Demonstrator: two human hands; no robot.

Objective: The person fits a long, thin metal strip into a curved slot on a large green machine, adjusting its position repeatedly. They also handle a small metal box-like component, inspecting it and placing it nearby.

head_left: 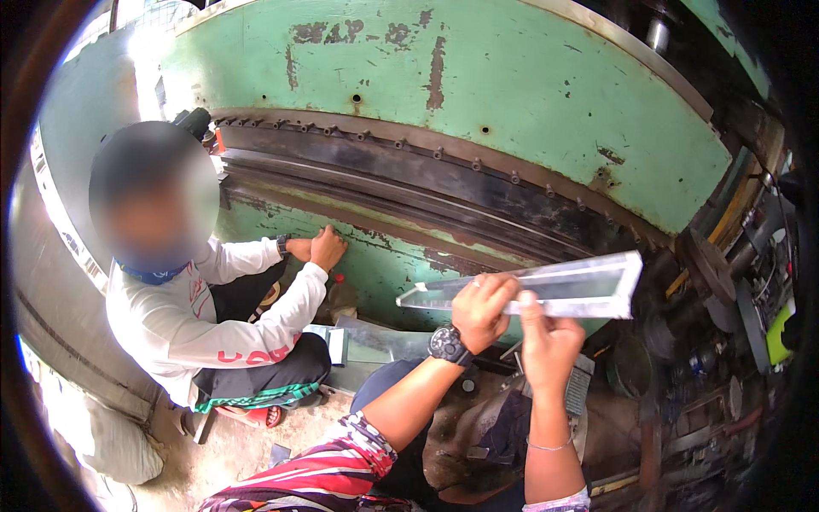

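Observation:
A long, narrow piece of bent, shiny sheet metal (597, 305) with folded edges is held up in front of the green machine. My left hand (482, 314) is closed around its middle, below a wrist with a dark watch (448, 344). Close beside it, my right hand (550, 346) grips the lower edge, the thumb pointing up against the metal. One end of the piece reaches out to the right, and the other points left toward a squatting co-worker. My palms and some fingertips are hidden.
A large green bending machine (512, 77) with a long dark bed (409, 183) spans the back. The co-worker (213, 320) squats at the left, hands together near the machine's lower panel. Cluttered metal parts and tools fill the right side. A white sack (111, 439) lies lower left.

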